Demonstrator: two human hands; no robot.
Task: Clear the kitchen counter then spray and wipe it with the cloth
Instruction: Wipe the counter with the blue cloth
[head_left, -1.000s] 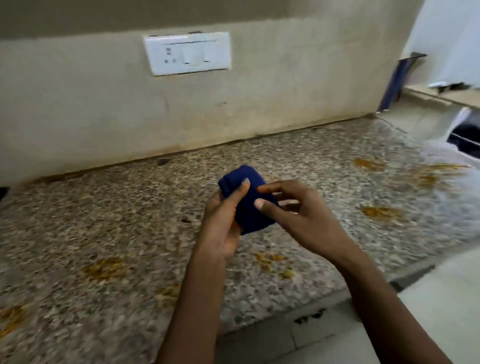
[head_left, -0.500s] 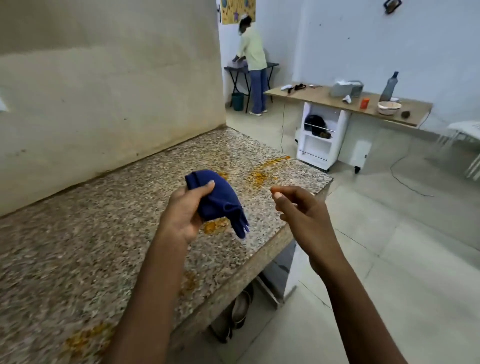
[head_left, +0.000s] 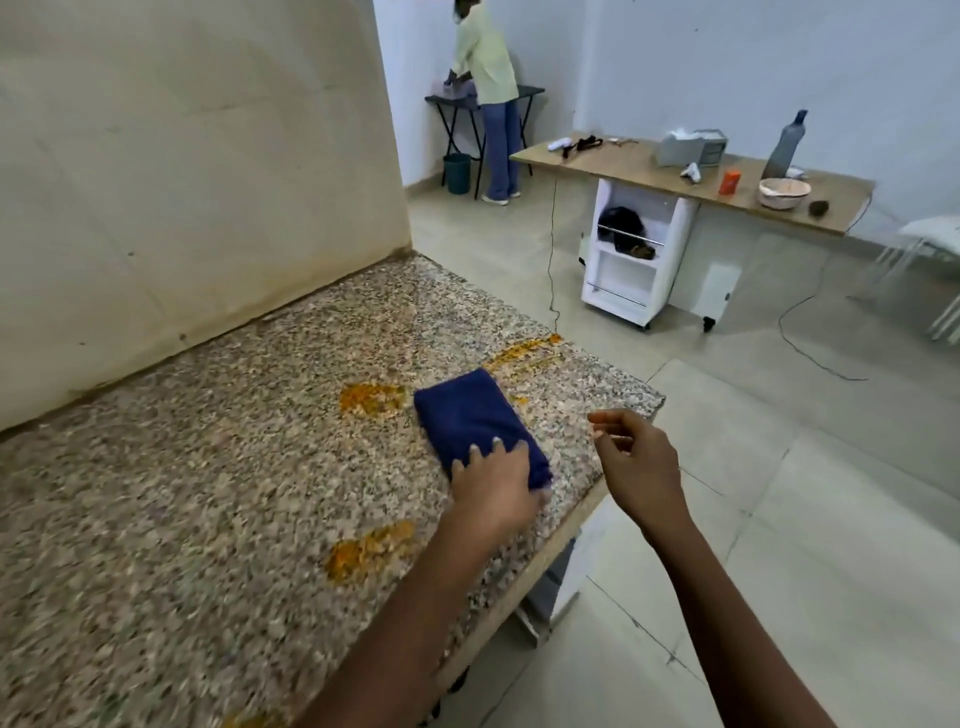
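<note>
The blue cloth (head_left: 475, 415) is lying folded and flat on the speckled stone desk (head_left: 208, 441), near the desk's far right corner. The left hand (head_left: 493, 480) is resting on the near end of the cloth, with its fingers stretched out and pressing down on it. The right hand (head_left: 636, 467) is hanging in the air just past the desk's edge, over the floor (head_left: 779, 519), with its fingers loosely bent and holding nothing. Orange messy spots are sitting on the desk: one spot (head_left: 371, 397) is just left of the cloth, one (head_left: 524, 356) is beyond it near the corner, and one (head_left: 366, 551) is closer to the person, beside the left arm. Far back, another person (head_left: 485, 93) is standing at a small black table (head_left: 530, 92).
</note>
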